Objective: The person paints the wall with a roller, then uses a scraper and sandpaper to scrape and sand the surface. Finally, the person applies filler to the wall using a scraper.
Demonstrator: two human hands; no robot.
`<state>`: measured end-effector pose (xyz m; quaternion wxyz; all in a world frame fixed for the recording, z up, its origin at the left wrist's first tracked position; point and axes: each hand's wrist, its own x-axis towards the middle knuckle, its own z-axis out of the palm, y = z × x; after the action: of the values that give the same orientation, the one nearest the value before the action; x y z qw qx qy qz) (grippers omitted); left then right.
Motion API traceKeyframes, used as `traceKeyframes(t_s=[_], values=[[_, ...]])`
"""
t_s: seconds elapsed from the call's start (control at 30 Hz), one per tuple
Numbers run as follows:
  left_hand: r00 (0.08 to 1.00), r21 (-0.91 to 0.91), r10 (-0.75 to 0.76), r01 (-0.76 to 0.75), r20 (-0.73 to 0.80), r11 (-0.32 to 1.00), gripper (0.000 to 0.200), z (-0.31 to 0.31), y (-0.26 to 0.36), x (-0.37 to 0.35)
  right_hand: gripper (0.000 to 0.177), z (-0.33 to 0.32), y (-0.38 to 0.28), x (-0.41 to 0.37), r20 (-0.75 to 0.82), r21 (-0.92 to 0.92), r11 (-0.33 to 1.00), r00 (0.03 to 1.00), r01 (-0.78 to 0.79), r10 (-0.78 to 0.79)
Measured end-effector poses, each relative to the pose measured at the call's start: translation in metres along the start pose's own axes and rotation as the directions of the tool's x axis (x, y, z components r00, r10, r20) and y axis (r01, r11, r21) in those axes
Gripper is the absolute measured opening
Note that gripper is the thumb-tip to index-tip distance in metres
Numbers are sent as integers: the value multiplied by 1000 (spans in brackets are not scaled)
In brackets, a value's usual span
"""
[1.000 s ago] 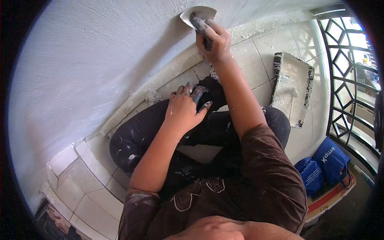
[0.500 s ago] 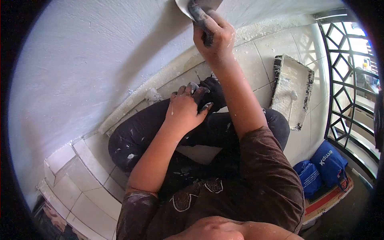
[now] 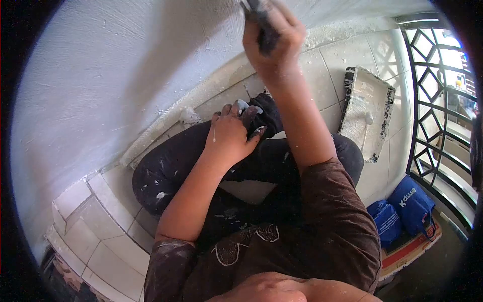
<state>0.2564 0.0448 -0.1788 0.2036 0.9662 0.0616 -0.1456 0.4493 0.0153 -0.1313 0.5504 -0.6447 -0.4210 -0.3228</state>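
My right hand [image 3: 279, 43], raised against the pale wall [image 3: 100, 75], is closed around a putty knife [image 3: 246, 7]. Its blade shows almost edge-on at the top of the head view, and part of the tool is out of frame. Dark smears cover the fingers. Lower down, my left hand [image 3: 230, 130] lies on my dark-clothed leg [image 3: 173, 153] near the foot, fingers spread and holding nothing. Grey and black paint or filler marks its fingertips. A small whitish lump [image 3: 189, 117] sits by the wall's foot, left of that hand.
On the tiled floor [image 3: 322, 75] to the right lies a shallow, paint-crusted tray [image 3: 389, 98] with a whitish object in it. A black metal grille [image 3: 420, 113] stands beyond. Blue bags [image 3: 410, 199] rest at lower right. A tiled step [image 3: 108, 219] is at lower left.
My right hand has shifted slightly up and right along the wall, and the knife's blade has turned from broadside to nearly edge-on. My left hand stays on the leg.
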Motion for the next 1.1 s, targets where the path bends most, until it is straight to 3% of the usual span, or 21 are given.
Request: traceKeyframes(t_s=[0.17, 0.2, 0.27, 0.4, 0.53, 0.63, 0.73, 0.77, 0.8, 0.9, 1.0, 1.03, 1.1], values=[[1000, -33, -15, 16, 26, 999, 62, -7, 3, 2, 20, -4, 1, 0, 147, -91, 988, 979, -128, 141], [1000, -13, -14, 15, 25, 1000, 60, -6, 4, 2, 39, 8, 21, -21, 76, -135, 990, 996, -35, 46], [1000, -56, -12, 12, 2, 998, 57, -3, 3, 2, 25, 12, 27, -44, 132, -91, 991, 985, -95, 107], [995, -79, 9, -16, -97, 997, 51, 2, 1, 4, 28, 16, 28, -58, 130, -128, 986, 984, -103, 120], [1000, -41, -22, 21, -20, 999, 54, -1, 2, 3, 35, 16, 25, -53, 144, -160, 985, 985, -72, 95], [1000, 0, -17, 17, -24, 1000, 56, 2, 1, 2, 35, 10, 5, -18, -8, -78, 996, 999, -54, 54], [999, -34, -43, 43, -1, 999, 55, -4, 4, 2, 35, 6, 17, -12, -6, -116, 979, 986, -165, 166], [999, -57, -41, 40, -8, 998, 54, -5, 4, 3, 35, 2, 16, -18, 86, -191, 969, 980, -159, 178], [999, -80, -37, 36, -14, 996, 53, -6, 4, 3, 35, 9, 22, -29, 67, -102, 992, 994, -81, 88], [997, -95, 9, -16, -71, 995, 50, 4, -1, 5, 37, 18, 20, -46, 165, -123, 992, 986, -2, 22], [995, -41, 5, -9, -104, 999, 48, 0, 3, 3, 38, 11, 38, -39, -57, -89, 984, 987, -152, 148], [995, -49, -4, 0, -96, 999, 48, -1, 3, 3, 39, 7, 42, -37, -5, -184, 977, 994, -107, 108], [996, -68, -26, 21, -82, 998, 49, -2, 4, 2, 40, 15, 37, -43, 37, -104, 992, 996, -74, 78]])
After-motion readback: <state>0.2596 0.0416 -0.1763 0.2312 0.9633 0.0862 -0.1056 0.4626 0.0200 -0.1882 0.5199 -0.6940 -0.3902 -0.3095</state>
